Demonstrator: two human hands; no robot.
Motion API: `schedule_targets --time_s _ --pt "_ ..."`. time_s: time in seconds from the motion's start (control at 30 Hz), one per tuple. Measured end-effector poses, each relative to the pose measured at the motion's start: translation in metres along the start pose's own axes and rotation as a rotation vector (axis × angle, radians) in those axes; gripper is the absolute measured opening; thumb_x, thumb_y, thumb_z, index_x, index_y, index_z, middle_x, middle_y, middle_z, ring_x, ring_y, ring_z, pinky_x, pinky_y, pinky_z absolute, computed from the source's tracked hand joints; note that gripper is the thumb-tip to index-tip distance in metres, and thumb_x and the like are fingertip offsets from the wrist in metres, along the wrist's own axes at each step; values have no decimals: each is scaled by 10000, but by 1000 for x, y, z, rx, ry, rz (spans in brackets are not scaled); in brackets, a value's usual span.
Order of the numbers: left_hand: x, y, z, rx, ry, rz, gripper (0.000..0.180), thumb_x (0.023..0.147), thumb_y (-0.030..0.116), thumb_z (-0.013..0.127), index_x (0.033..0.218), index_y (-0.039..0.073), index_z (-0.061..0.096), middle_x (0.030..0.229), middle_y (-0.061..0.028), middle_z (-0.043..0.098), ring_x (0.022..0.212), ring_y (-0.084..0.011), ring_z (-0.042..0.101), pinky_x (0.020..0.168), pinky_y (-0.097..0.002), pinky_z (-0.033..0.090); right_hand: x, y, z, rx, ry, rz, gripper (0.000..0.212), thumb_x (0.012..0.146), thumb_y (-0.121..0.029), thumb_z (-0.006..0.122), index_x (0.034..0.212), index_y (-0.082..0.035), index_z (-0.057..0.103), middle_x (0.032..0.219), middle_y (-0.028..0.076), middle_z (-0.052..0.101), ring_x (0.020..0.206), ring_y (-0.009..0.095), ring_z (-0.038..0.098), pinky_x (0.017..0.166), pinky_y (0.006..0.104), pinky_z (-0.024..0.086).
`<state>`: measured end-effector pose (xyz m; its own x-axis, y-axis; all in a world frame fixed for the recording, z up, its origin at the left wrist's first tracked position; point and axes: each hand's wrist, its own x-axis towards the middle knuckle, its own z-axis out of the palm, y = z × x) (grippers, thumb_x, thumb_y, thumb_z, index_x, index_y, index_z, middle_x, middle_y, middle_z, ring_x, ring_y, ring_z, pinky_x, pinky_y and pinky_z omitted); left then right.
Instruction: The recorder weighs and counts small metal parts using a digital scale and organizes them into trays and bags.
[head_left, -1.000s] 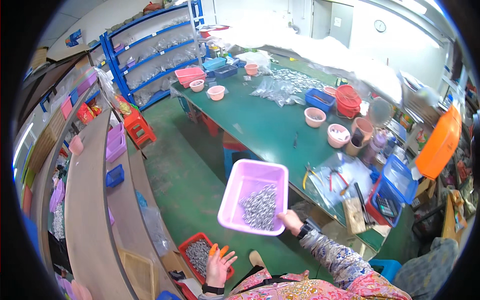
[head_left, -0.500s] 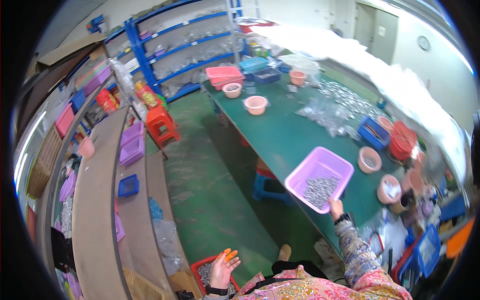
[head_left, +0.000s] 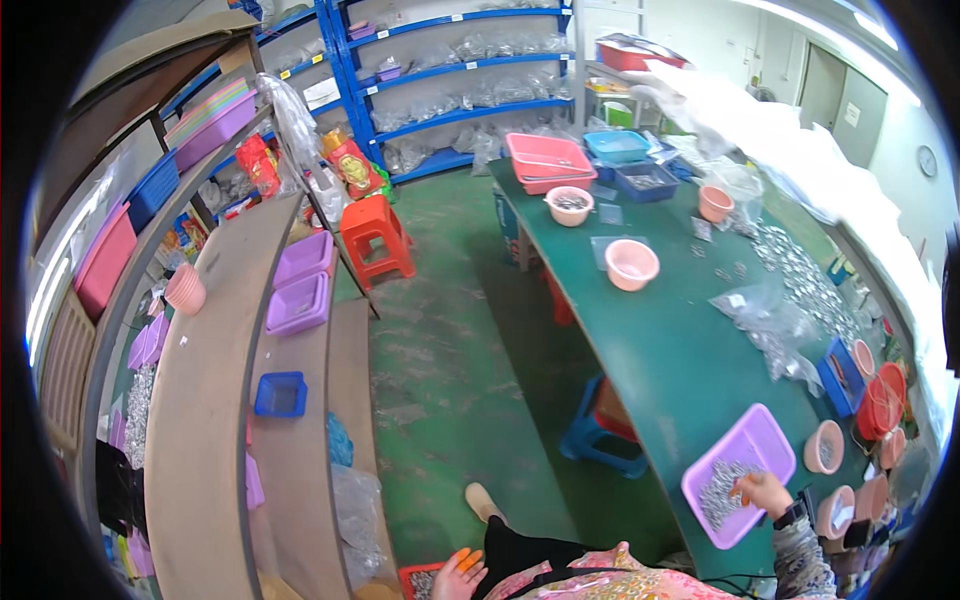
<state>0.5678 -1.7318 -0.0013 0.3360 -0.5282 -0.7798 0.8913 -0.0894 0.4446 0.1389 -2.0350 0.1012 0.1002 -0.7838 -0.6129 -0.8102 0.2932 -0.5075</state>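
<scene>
A purple plastic tray sits near the close edge of the green table, with a heap of small grey metal-looking pieces in it. Over the tray's right side reaches my right hand, its orange-covered fingertips curled down at the heap; whether a piece is between them is too small to see. Low in the view, my left hand holds nothing, palm up and fingers apart, with orange covers on some fingertips. Beside it, a red basket of similar grey pieces is partly cut off by the lower edge.
Pink bowls, a blue basket and clear plastic bags stand about the green table. A wooden shelf rack runs along my left. A red stool and a blue stool stand on the floor.
My right hand has let go of the tray's rim and moved in over the grey pieces. The tray rests further right in view, and the whole view has shifted.
</scene>
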Motion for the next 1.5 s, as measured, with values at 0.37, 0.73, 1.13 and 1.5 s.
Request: schedule_targets --time_s 0.37,0.73,1.13,1.5 --pt "164 282 75 -12 -190 233 331 929 161 399 1204 0 487 1112 -141 576 962 -225 568 903 -371 458 152 -362 144 1243 -650 -268 189 768 87 502 919 3 576 1034 142 596 844 223 580 830 323 458" --pt "346 443 223 76 -207 170 348 926 181 390 1229 32 476 1184 -131 545 991 -216 547 937 -364 424 355 -612 152 945 -834 -362 323 851 -13 527 1148 84 443 1128 199 555 1009 243 575 894 336 475" --pt "517 641 304 -92 71 392 369 944 251 401 1253 52 446 1198 -113 523 965 -218 531 960 -405 398 590 -1019 177 280 -957 -757 270 903 -217 537 1075 -29 627 872 -11 610 666 30 486 583 186 408" --pt "763 933 495 140 -298 395 443 955 273 384 1333 43 364 1248 -140 469 1100 -241 488 977 -376 379 783 -1203 140 489 -612 -695 216 887 -111 542 1066 -12 610 900 33 632 784 90 587 685 211 455"
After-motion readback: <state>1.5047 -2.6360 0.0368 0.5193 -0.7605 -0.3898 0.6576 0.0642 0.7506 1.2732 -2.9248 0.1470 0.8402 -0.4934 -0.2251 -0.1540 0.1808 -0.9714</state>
